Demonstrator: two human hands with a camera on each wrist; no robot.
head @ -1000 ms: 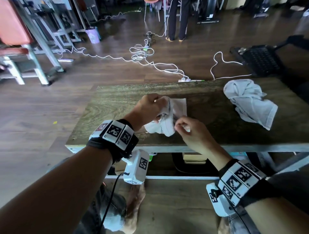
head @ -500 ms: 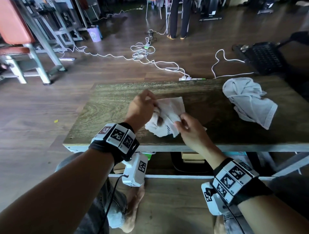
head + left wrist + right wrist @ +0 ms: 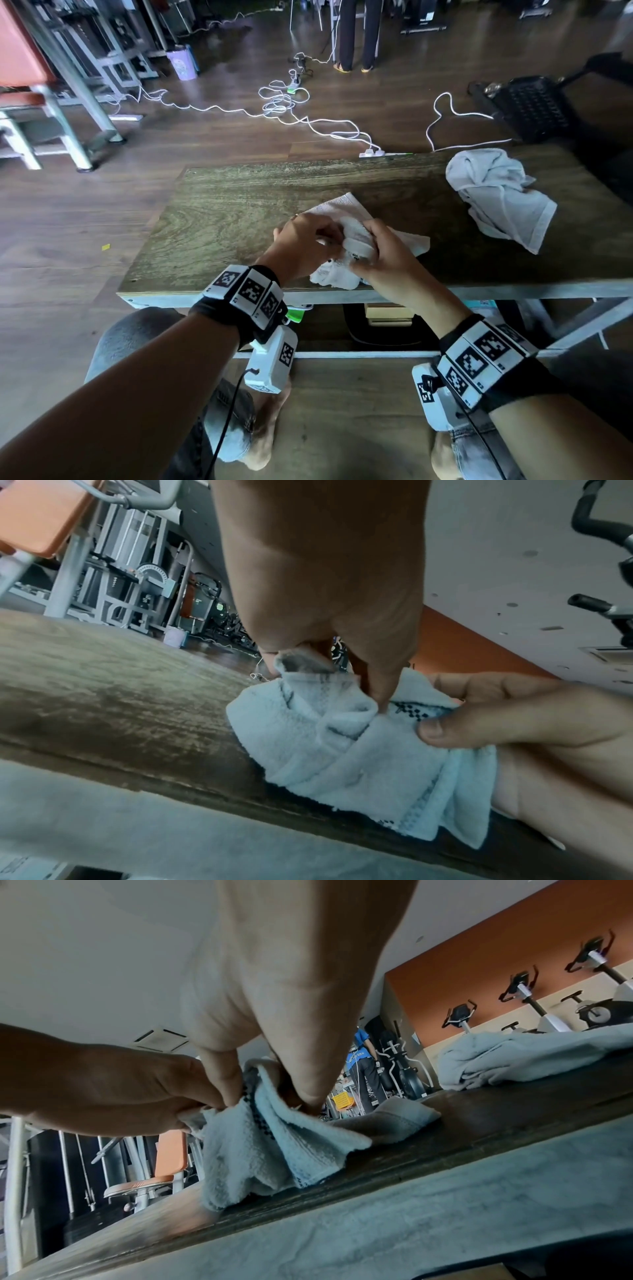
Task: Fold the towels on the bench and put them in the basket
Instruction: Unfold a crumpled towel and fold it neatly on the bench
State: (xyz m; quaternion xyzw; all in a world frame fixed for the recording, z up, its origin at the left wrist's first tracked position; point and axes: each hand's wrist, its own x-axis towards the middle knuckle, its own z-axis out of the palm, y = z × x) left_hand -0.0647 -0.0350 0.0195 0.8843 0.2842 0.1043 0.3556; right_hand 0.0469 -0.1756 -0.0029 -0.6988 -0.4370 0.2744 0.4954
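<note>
Left hand (image 3: 303, 245) and right hand (image 3: 383, 255) both pinching small towel (image 3: 334, 275) at desk (image 3: 222, 219) near edge; second towel (image 3: 496, 195) crumpled far right.

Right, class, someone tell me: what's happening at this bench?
A person is working on a small white towel at the near edge of the wooden bench. The left hand and right hand both pinch its bunched folds; it isn't neatly folded yet. A second towel lies crumpled at the bench's far right, untouched.
</note>
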